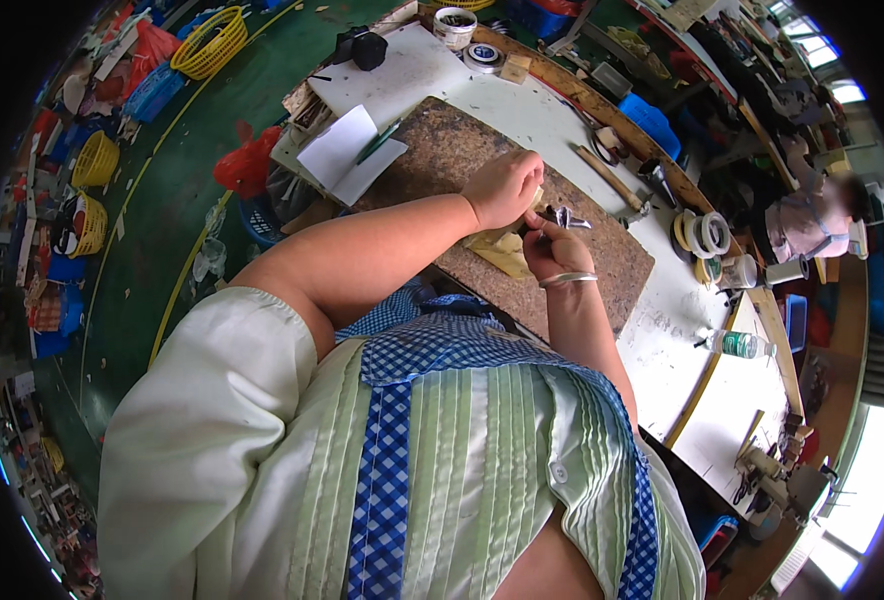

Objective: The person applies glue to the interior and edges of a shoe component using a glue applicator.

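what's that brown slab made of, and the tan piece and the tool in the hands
The slab looks like speckled stone with a matt face, possibly granite. The tan piece under the left hand seems thin leather or card, flat and dull. The tool in the right hand glints like bare metal.

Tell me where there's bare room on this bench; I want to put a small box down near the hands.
Bare white bench top lies right of the brown stone slab, between the tape rolls and the plastic bottle. The slab's far end, by the white paper, is bare too. Crowded: the slab around the left hand and right hand.
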Motion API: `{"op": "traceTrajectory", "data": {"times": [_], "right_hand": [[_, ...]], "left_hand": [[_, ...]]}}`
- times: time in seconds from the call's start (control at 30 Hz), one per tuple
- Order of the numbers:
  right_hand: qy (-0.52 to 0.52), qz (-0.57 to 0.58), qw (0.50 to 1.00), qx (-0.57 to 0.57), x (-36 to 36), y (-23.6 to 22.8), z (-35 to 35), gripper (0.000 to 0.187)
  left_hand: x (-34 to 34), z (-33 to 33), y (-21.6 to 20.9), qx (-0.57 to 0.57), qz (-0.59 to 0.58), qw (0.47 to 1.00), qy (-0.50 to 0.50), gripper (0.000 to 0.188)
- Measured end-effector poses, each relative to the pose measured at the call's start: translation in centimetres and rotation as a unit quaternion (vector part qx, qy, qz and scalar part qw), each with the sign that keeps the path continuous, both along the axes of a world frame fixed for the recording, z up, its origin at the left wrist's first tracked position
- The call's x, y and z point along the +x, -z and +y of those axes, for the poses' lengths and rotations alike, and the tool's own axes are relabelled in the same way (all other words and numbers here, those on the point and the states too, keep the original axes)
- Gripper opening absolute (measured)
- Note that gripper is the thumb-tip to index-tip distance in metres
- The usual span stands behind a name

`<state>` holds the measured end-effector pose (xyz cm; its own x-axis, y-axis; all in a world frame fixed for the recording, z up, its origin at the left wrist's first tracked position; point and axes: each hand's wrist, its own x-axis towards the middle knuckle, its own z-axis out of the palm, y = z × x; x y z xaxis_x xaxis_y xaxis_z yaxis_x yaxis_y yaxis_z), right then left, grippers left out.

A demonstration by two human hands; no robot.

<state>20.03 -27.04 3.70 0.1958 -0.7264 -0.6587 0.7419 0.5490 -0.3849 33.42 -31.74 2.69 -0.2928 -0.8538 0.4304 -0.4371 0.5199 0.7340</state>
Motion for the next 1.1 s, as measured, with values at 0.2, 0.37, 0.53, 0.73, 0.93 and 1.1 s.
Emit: {"op": "traceTrajectory", "data": {"times": [0.2,0.37,0.53,0.73,0.93,1.1], "right_hand": [[-0.013,-0.076,0.997,0.004,0.0,0.7,0.9,0.016],[0.051,-0.096,0.994,-0.020,1.1,1.1,2.0,0.015],[0.057,-0.065,0.995,-0.043,1.4,1.1,2.5,0.015],[-0.014,0.248,0.945,-0.212,1.3,-0.5,3.7,0.023],[0.024,0.078,0.985,-0.149,2.1,-1.3,3.1,0.018],[-0.060,0.181,0.964,-0.186,1.5,-0.7,3.2,0.020]], "left_hand": [[0.3,1.1,-0.6,-0.020,0.011,1.000,0.010,0.010],[0.6,1.8,-0.6,-0.042,0.015,0.999,0.011,0.010],[0.7,2.4,-0.6,-0.041,0.010,0.999,0.008,0.011],[0.8,2.6,-0.6,-0.056,0.021,0.998,0.009,0.007],[1.1,2.7,-0.4,-0.065,0.026,0.997,0.024,0.013],[1.2,2.4,-0.6,-0.051,0.026,0.998,0.034,0.013]]}}
